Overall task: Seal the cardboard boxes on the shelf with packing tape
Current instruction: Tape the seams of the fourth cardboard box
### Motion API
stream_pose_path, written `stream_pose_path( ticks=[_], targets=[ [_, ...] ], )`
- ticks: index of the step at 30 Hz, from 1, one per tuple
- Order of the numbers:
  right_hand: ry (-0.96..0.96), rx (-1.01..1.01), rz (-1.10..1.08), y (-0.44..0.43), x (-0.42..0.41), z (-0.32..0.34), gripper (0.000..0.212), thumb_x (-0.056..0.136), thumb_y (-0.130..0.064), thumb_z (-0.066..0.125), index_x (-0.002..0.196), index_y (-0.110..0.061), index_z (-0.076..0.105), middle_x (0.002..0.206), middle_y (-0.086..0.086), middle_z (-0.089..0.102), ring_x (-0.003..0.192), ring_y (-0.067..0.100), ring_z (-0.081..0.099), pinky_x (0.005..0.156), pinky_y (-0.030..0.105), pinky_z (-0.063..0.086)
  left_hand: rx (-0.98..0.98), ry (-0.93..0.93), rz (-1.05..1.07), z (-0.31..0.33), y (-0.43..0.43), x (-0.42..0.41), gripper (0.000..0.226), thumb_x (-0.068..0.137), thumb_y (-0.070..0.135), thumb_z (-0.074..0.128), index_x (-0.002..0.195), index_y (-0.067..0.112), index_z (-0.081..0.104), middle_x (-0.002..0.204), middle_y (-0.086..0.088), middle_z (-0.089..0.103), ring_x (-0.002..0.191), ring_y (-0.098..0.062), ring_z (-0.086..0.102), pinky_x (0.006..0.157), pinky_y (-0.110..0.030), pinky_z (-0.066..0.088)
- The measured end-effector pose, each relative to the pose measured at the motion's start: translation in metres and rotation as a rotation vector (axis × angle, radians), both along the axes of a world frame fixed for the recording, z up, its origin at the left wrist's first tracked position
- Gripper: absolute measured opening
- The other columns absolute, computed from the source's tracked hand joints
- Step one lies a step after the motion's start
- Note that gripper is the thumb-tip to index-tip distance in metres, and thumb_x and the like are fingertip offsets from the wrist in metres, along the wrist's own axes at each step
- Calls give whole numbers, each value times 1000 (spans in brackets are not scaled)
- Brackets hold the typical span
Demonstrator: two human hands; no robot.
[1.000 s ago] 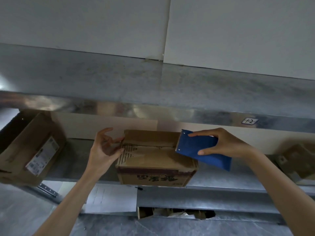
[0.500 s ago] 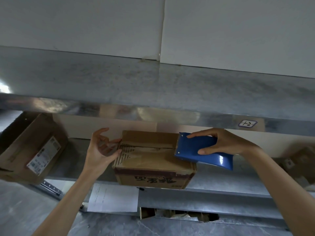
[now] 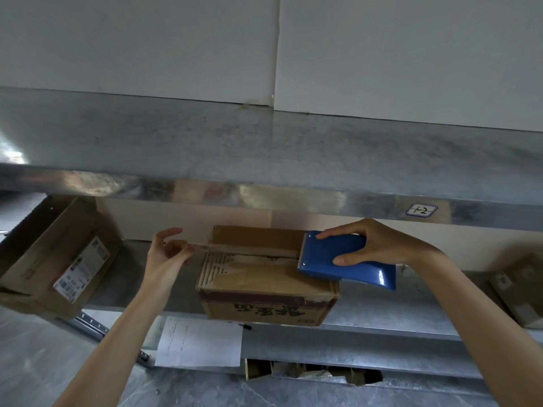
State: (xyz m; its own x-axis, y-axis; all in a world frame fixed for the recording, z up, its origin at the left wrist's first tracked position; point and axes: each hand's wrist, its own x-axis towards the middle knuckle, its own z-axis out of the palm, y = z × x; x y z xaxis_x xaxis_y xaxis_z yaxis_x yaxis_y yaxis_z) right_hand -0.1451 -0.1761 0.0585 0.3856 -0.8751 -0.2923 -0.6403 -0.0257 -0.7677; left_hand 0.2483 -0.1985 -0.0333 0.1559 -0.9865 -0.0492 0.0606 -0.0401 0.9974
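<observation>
1. Galvanised steel shelving (image 3: 382,314) runs along white wall panels. The cardboard box being sealed (image 3: 264,277) sits at the front edge of the middle shelf, between a tilted box on the left (image 3: 44,259) and another at the far right (image 3: 520,289).
2. The left hand (image 3: 167,255) pinches the free end of a clear packing tape strip (image 3: 199,246) just past the box's left end. The right hand (image 3: 376,245) grips a blue tape dispenser (image 3: 343,259) that lies over the right part of the lid, its toothed edge facing the seam.
3. The strip is stretched along the centre seam and does not look pressed down yet.
4. To do it well, I'd say: hold the strip taut and centred over the gap, fold the left end down onto the box's side, and rub it flat. Then draw the dispenser past the right edge and tear on the teeth.
5. A handwritten tag (image 3: 421,210) on the upper shelf rail reads something like "1-2"; I can't be sure.
6. The box front carries red printed characters (image 3: 264,312), upside down from here. The left box's shipping label (image 3: 82,268) and a hanging paper sheet (image 3: 199,342) are too small to read.
</observation>
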Motion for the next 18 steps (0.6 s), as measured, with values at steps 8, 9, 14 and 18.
stream_pose_path(
  ticks=[8, 9, 14, 18],
  targets=[
    [25, -16, 15, -1, 2, 1, 52, 68, -55, 78, 117, -57, 62, 126, -23, 61, 110, 5, 61, 96, 36, 54, 144, 41, 37, -6, -7, 0, 39, 90, -4, 65, 121, 13, 50, 92, -10, 62, 76, -20, 56, 64, -33, 41],
    [22, -16, 15, -1, 2, 1, 52, 67, -56, 78, 117, -57, 62, 127, -23, 61, 110, 6, 62, 96, 37, 54, 149, 27, 34, -8, -7, 0, 39, 90, -3, 66, 121, 14, 50, 93, -10, 62, 78, -21, 57, 65, -33, 42],
    [8, -19, 7, 1, 3, 0, 51, 69, -53, 78, 118, -55, 62, 126, -21, 62, 110, 6, 62, 95, 36, 54, 133, -32, 7, -14, -3, -4, 38, 90, 0, 66, 121, 12, 47, 93, -10, 61, 84, -24, 60, 68, -35, 45],
    [-16, -26, -20, 4, 4, -1, 50, 70, -48, 79, 117, -53, 64, 124, -23, 62, 108, 1, 61, 95, 31, 54, 113, -20, 33, -23, 3, -16, 32, 94, 2, 62, 121, 9, 46, 100, -10, 62, 88, -25, 65, 68, -30, 54]
  ],
)
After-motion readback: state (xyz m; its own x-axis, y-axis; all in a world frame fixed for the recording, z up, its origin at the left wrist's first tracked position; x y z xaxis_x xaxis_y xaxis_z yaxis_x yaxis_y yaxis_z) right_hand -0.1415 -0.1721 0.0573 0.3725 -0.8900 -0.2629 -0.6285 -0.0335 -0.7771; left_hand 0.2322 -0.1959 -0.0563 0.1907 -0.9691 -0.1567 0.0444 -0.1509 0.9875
